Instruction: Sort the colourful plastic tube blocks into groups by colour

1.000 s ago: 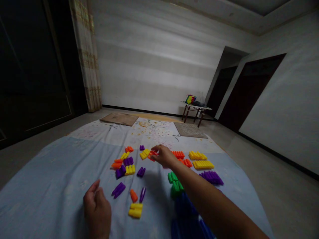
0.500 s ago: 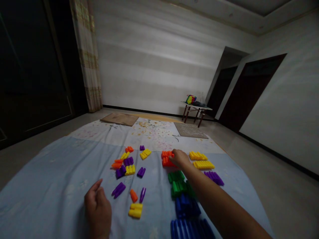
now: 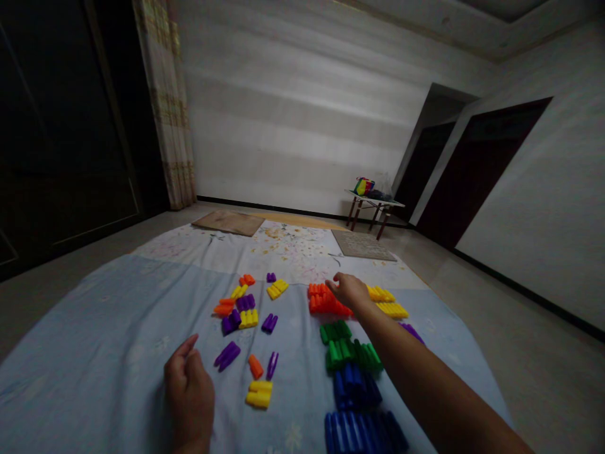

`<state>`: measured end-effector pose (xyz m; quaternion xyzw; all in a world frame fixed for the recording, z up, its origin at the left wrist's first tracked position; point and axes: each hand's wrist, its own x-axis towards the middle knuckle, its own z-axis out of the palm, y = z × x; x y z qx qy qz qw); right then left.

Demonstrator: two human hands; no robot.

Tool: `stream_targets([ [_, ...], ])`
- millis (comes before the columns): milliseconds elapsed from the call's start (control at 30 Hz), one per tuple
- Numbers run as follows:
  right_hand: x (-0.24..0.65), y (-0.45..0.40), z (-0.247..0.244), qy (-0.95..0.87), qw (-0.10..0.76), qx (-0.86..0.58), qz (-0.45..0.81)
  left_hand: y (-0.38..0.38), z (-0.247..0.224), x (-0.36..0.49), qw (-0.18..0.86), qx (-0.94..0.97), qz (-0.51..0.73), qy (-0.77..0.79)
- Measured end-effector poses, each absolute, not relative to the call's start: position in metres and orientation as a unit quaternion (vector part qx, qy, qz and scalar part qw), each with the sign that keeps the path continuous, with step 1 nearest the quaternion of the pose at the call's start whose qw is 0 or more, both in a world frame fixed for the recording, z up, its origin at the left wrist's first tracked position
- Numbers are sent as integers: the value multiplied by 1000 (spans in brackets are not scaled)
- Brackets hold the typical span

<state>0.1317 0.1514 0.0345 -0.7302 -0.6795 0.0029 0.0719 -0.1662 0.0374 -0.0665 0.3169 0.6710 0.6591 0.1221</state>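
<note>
The light-blue sheet (image 3: 104,328) carries sorted blocks. The right hand (image 3: 350,291) rests, grip released, at the 3 o'clock edge of the orange block pile (image 3: 322,301). The left hand (image 3: 189,394), loosely curled and holding nothing, has a purple block (image 3: 227,355) at its 1 o'clock.

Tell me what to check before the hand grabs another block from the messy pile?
1. Right hand empty: cannot tell, its fingers curl over the orange group.
2. Left hand free: ok, resting on the blue sheet, holding nothing.
3. Orange group sits together: ok.
4. Green group and blue group apart by colour: ok.
5. Loose blocks reachable: ok, nothing covers them.
</note>
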Motion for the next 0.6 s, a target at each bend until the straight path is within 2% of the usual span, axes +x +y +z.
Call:
stream_targets([
  [200,103,146,33,-751,95,-653,30,35,-64,-163,138,308,662,670],
  [433,29,133,19,-854,92,-499,114,34,-64,-162,140,308,665,666],
  [600,-23,133,4,-895,103,-417,123,33,-65,-163,135,313,667,662],
])
